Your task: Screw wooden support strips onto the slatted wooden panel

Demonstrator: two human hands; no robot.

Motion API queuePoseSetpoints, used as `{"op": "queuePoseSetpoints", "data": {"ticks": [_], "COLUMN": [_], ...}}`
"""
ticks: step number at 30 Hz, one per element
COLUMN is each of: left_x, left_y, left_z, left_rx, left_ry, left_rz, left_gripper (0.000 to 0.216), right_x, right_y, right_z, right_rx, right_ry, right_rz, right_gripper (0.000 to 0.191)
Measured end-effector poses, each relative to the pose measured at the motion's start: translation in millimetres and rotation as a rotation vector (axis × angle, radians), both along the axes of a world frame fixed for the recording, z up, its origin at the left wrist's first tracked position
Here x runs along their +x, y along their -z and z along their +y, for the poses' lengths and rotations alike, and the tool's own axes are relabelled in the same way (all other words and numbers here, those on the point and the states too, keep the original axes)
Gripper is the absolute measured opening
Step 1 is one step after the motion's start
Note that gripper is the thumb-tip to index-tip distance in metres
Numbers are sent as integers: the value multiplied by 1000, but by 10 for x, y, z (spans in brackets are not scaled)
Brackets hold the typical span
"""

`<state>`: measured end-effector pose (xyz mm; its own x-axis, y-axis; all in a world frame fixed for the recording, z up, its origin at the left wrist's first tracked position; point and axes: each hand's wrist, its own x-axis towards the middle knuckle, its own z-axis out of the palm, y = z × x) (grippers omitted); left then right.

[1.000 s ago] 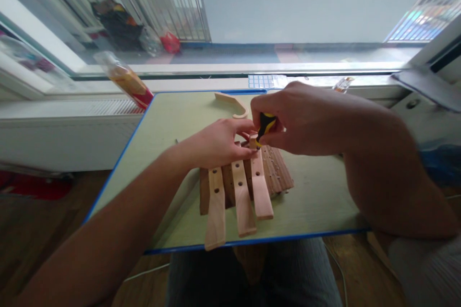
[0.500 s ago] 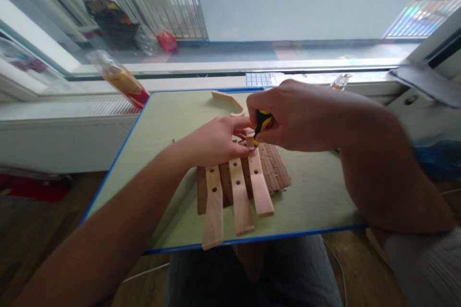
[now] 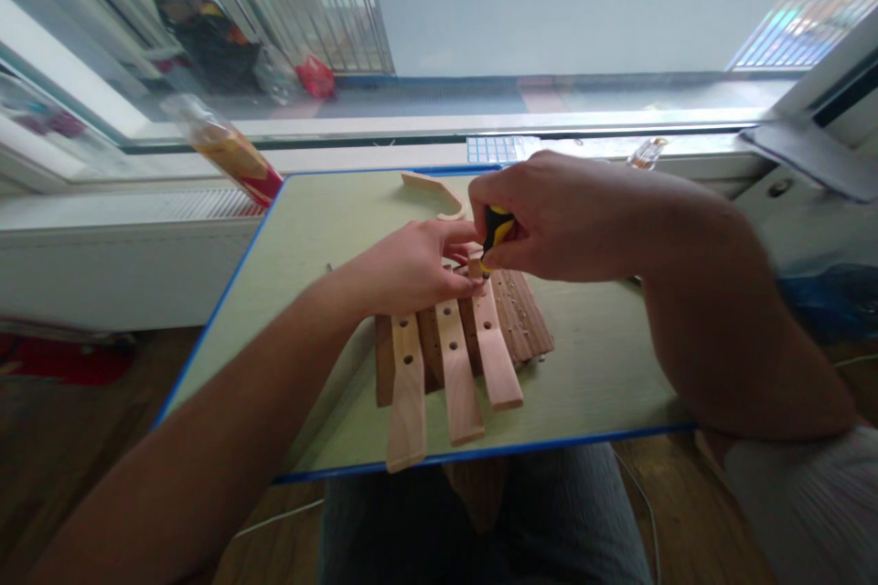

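Note:
My right hand [image 3: 541, 215] is wrapped round the black and yellow handle of a screwdriver [image 3: 496, 228], which points down at the rightmost wooden hook [image 3: 498, 366]. My left hand [image 3: 418, 270] pinches at the upper part of that same piece, close to the screwdriver's tip; its fingertips partly hide the spot. Two more pale wooden pieces, a middle one [image 3: 462, 388] and a left one [image 3: 407, 402], lie alongside, each with two dark holes. All three rest across a brown wooden board [image 3: 525, 320] dotted with small holes and bits.
The pale green table [image 3: 604, 366] has a blue edge. A loose wooden hook [image 3: 432, 187] lies at its far side. Beyond, a bottle with a red and yellow label [image 3: 237, 160] leans at the left, and a small clear object [image 3: 646, 153] sits on the windowsill.
Both hands keep nearly the same place and grip. The screwdriver handle has shifted only very slightly; the wooden pieces look unmoved, and the whole view has tilted a little.

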<state>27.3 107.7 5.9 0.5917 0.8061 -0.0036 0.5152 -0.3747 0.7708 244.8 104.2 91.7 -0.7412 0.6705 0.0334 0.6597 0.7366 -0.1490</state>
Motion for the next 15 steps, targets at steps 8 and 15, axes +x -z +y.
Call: {"op": "queuePoseSetpoints", "data": {"ticks": [8, 15], "left_x": [-22, -36], "left_y": [1, -24], "left_z": [-21, -30], "left_rx": [36, 106], "left_ry": [-14, -35], "left_rz": [32, 95], "left_gripper": [37, 35], "right_x": [-37, -71], "right_y": [-20, -23], "right_z": [19, 24], "right_rx": [40, 74], "right_ry": [43, 111], "right_rz": [-45, -81], "right_gripper": [26, 38]}}
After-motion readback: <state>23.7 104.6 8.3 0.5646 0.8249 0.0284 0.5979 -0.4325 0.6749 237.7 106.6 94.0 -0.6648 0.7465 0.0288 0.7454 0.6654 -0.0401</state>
